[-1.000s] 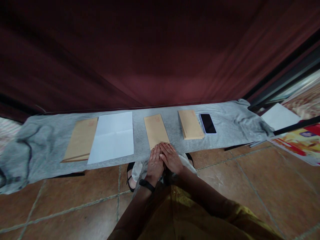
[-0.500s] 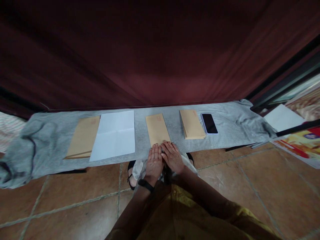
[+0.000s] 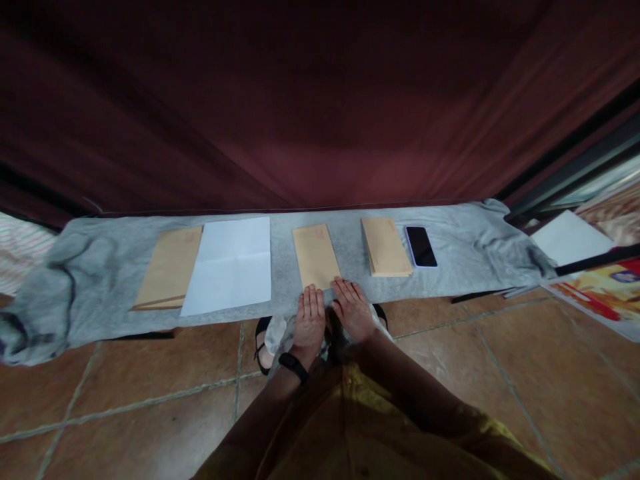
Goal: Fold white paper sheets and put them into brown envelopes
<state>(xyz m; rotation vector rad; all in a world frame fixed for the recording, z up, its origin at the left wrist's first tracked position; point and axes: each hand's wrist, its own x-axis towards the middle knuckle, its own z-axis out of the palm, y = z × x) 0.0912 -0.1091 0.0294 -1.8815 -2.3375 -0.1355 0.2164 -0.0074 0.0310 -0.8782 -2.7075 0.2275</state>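
Note:
A single brown envelope (image 3: 315, 255) lies in the middle of a low bench covered with grey cloth (image 3: 450, 263). My left hand (image 3: 309, 319) lies flat, fingers stretched out, at the envelope's near left corner. My right hand (image 3: 354, 308) rests flat beside it, its fingertips touching the envelope's near right corner. Neither hand holds anything. A black band sits on my left wrist.
A white sheet (image 3: 230, 264) and another brown envelope (image 3: 169, 275) lie to the left. A stack of brown envelopes (image 3: 385, 247) and a black phone (image 3: 421, 245) lie to the right. A dark red curtain hangs behind; tiled floor lies below.
My hands have drawn apart a little and slid back toward the bench's near edge. The view has shifted slightly.

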